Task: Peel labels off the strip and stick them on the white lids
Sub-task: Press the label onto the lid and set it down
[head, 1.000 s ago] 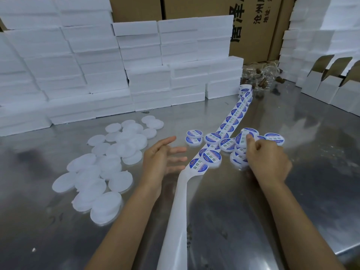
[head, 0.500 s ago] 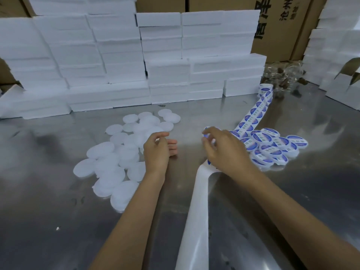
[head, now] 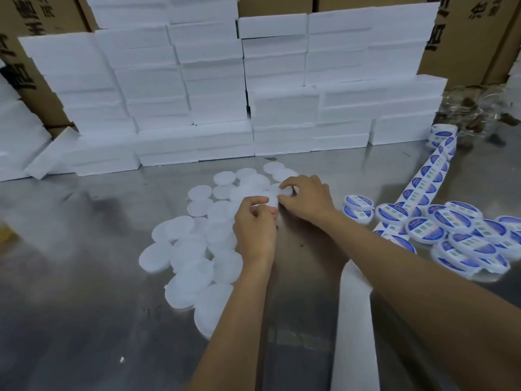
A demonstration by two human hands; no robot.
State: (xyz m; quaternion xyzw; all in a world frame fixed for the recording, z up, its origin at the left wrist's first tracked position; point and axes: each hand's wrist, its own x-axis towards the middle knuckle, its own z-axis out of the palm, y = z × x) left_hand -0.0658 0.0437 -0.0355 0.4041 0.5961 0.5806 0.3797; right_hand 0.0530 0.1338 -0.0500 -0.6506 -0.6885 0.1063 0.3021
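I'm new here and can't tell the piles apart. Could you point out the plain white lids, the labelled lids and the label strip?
plain white lids (head: 189, 266): head view, top of one lid.
labelled lids (head: 425, 230): head view, blue label face.
label strip (head: 423, 182): head view, a label mid-strip.

You are standing at a steel table (head: 84, 277) with a dull, streaky shine — soft light smears across it. Along its far edge white foam slabs (head: 214, 88) are stacked in uneven columns, one leaning at the left. Behind them stand brown cardboard boxes (head: 462, 35) printed with black characters, and clear crumpled plastic (head: 479, 108) lies at the far right.
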